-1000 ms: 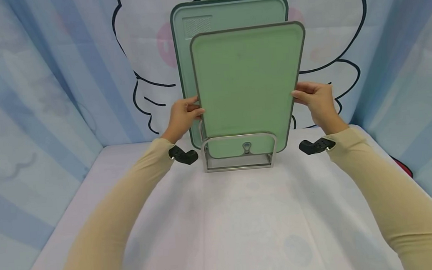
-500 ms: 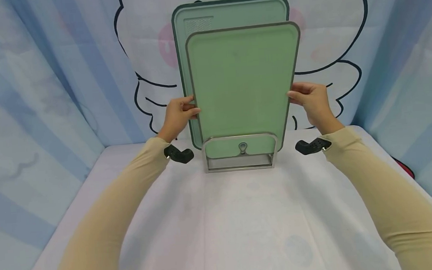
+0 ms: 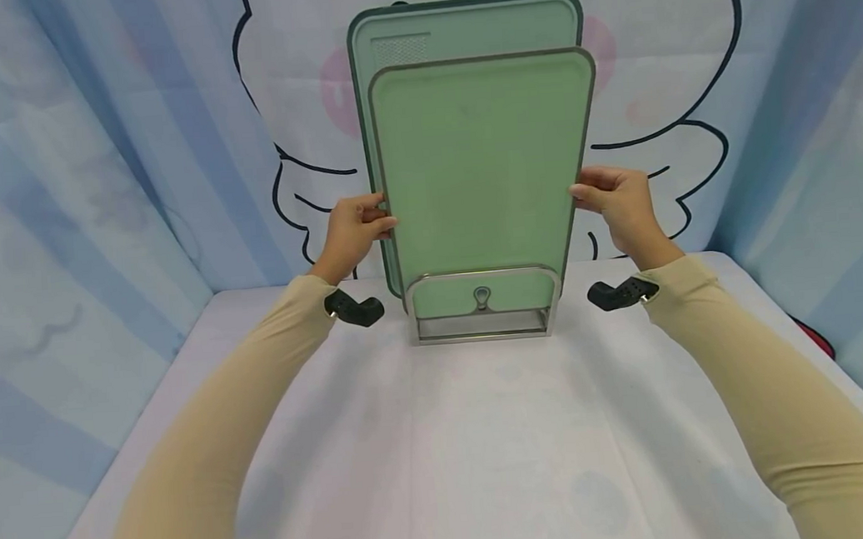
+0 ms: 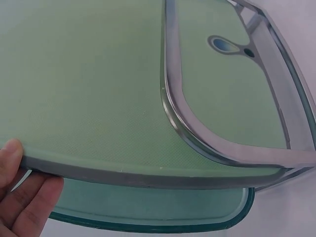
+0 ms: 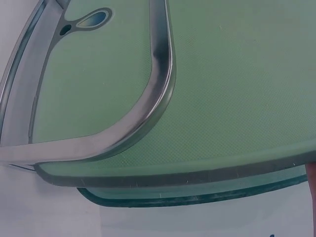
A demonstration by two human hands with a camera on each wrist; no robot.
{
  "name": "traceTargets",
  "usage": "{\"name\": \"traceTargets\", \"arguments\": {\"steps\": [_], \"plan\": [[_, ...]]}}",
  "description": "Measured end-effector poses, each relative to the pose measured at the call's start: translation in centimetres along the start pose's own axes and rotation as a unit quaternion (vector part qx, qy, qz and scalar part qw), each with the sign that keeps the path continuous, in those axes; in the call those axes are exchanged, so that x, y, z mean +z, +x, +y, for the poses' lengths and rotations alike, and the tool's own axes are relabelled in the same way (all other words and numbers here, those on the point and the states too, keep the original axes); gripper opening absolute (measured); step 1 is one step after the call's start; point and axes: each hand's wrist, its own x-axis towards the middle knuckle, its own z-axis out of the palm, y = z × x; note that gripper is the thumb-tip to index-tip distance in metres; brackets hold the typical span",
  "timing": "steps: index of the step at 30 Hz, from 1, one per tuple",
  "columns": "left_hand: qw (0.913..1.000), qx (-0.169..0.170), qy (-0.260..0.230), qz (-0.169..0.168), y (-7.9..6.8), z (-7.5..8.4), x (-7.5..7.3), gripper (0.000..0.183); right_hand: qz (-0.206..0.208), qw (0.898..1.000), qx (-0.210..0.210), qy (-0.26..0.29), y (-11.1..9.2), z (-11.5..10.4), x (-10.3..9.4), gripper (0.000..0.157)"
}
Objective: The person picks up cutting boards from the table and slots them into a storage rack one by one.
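Note:
A light green cutting board (image 3: 484, 165) with a grey rim stands upright in a metal rack (image 3: 485, 337), its lower end behind the rack's front bar. My left hand (image 3: 351, 233) pinches the board's left edge between thumb and fingers. On the opposite edge, my right hand (image 3: 623, 210) pinches at about the same height. The left wrist view shows fingertips (image 4: 37, 205) on the rim; only a sliver of hand appears at the border of the right wrist view. Directly behind stands a taller, darker green board (image 3: 475, 26), mostly hidden by the light one.
The rack stands near the back of a table covered with a white cloth (image 3: 503, 431). Patterned blue and white curtains (image 3: 96, 201) enclose the back and sides. A red object (image 3: 814, 337) shows at the right table edge.
Both hands have moved the light green board a little to the left, so it sits more centrally in the rack. The rack and the darker board look unmoved.

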Motion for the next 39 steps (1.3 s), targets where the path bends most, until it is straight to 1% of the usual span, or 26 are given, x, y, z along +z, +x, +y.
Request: {"name": "traceTargets", "arguments": {"steps": [8, 16, 21, 28, 31, 36, 39], "plan": [[1.0000, 0.001, -0.006, 0.001, -0.10, -0.23, -0.04, 0.052, -0.004, 1.000, 0.005, 0.014, -0.06, 0.15, 0.21, 0.011], [1.0000, 0.001, 0.003, 0.000, -0.18, -0.29, 0.02, 0.051, -0.007, 1.000, 0.007, 0.004, -0.16, 0.28, 0.15, 0.015], [1.0000, -0.008, 0.002, 0.001, -0.26, -0.15, 0.00, 0.052, -0.004, 1.000, 0.013, 0.003, -0.09, 0.40, 0.10, 0.012], [0.9999, -0.010, 0.001, -0.004, -0.21, -0.26, -0.06, 0.052, -0.005, 1.000, 0.010, -0.002, -0.05, 0.48, 0.11, 0.011], [0.9999, -0.013, -0.003, -0.006, -0.11, -0.46, -0.08, 0.053, -0.009, 1.000, 0.009, -0.007, -0.02, 0.54, 0.11, 0.015], [0.9998, -0.016, -0.007, -0.006, 0.07, -0.75, -0.02, 0.054, -0.014, 1.000, 0.011, -0.023, 0.08, 0.63, 0.09, 0.034], [0.9998, -0.016, -0.007, -0.006, 0.27, -0.88, -0.02, 0.054, -0.014, 0.999, 0.014, -0.026, 0.20, 0.76, 0.08, 0.039]]}}
